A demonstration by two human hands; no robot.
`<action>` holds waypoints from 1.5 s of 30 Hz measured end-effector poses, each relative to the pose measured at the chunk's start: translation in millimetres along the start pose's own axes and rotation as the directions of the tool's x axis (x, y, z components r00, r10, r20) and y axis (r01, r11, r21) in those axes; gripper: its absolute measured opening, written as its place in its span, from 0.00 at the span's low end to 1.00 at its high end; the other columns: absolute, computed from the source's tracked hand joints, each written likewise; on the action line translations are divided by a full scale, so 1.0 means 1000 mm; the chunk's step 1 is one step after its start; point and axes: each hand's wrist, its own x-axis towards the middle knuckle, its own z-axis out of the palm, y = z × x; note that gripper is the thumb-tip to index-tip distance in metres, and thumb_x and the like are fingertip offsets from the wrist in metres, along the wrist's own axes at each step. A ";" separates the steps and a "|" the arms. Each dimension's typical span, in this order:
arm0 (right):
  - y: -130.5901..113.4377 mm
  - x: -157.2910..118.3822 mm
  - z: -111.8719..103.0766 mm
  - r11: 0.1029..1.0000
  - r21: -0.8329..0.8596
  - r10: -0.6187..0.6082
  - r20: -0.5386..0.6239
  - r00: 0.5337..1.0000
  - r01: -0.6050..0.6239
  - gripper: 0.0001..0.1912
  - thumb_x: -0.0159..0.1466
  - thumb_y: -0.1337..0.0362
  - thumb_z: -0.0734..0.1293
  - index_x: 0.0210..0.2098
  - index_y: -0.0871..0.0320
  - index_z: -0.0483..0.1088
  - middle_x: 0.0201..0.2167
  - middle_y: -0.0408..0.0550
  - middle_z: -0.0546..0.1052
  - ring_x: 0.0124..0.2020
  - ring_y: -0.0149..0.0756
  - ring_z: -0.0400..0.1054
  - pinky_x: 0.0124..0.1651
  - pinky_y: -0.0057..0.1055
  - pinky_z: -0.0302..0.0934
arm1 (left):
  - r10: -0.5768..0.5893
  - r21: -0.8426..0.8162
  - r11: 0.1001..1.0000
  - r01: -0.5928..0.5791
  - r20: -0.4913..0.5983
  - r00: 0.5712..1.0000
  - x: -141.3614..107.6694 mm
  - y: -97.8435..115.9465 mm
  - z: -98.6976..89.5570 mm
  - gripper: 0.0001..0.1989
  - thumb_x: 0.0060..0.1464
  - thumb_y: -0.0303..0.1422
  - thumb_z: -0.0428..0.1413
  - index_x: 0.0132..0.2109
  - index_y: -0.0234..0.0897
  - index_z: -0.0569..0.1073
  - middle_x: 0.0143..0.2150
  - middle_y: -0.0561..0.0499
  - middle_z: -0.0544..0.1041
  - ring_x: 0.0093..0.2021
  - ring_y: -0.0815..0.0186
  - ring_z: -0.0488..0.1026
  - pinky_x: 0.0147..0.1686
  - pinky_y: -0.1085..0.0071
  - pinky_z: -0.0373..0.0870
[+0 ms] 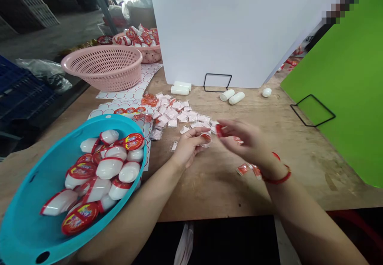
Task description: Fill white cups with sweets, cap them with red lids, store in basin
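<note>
Near the frame's centre, the left hand [188, 147] is clamping a small clear plastic ring [206, 140], its round opening facing right. The right hand [248, 143], just beside it, is pinching a red scrap [219, 130] between its fingers above a wooden workbench [209, 185], with a teal basin [89, 127] lying at lower left.

Glossy white plastic capsules [109, 168]; smooth blue plastic tub [36, 189]; rough wooden table [215, 189].

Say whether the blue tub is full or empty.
Not empty: white capsules with red labels lie heaped inside the blue tub.
</note>
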 end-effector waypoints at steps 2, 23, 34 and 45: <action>-0.011 0.011 0.023 0.994 -0.028 -0.105 0.053 0.993 0.107 0.19 0.65 0.64 0.70 0.56 0.54 0.72 0.46 0.50 0.79 0.44 0.40 0.77 0.49 0.40 0.75 | 0.035 0.023 0.999 -0.035 -0.010 0.999 0.000 0.000 -0.001 0.19 0.34 0.30 0.70 0.38 0.38 0.81 0.33 0.54 0.79 0.32 0.72 0.72 0.32 0.77 0.70; 0.038 0.004 0.055 0.986 0.081 -0.152 0.043 0.987 0.149 0.20 0.64 0.55 0.74 0.52 0.53 0.72 0.46 0.49 0.79 0.47 0.40 0.74 0.50 0.39 0.69 | -0.052 0.146 0.988 0.052 -0.006 0.999 0.006 0.003 -0.009 0.28 0.37 0.28 0.66 0.50 0.41 0.76 0.35 0.55 0.77 0.28 0.74 0.70 0.27 0.79 0.65; 0.035 -0.001 0.057 0.979 0.054 -0.203 0.078 0.976 0.199 0.21 0.62 0.57 0.76 0.53 0.54 0.72 0.49 0.53 0.78 0.50 0.44 0.74 0.52 0.41 0.71 | -0.087 0.271 0.960 0.069 0.056 0.995 -0.002 0.003 0.000 0.31 0.36 0.27 0.62 0.53 0.41 0.72 0.33 0.56 0.76 0.27 0.72 0.69 0.25 0.77 0.59; 0.037 -0.002 0.062 0.971 0.046 -0.235 -0.030 0.972 0.236 0.20 0.61 0.61 0.75 0.52 0.54 0.75 0.50 0.55 0.79 0.51 0.44 0.76 0.53 0.41 0.72 | -0.120 0.228 0.969 0.093 0.107 0.987 0.000 -0.005 -0.003 0.30 0.41 0.32 0.64 0.55 0.43 0.72 0.31 0.57 0.73 0.23 0.75 0.61 0.23 0.78 0.54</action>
